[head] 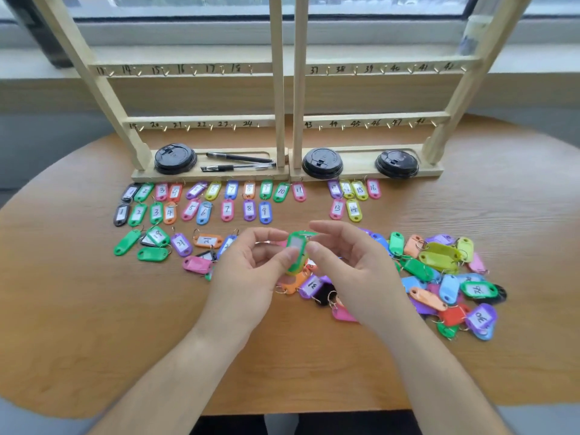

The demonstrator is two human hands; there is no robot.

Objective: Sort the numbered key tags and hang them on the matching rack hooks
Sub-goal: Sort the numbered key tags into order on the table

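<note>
Left hand point(248, 273) and right hand point(356, 271) fingers point(286, 256) pinch a green key tag point(295, 267), white label point(296, 243) blurred.

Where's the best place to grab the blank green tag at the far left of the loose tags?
Pinch the blank green tag across its two long edges, mid-body, coming from above and the left. It lies flat and slanted with bare table on its left, while other tags crowd its upper right end.
</note>
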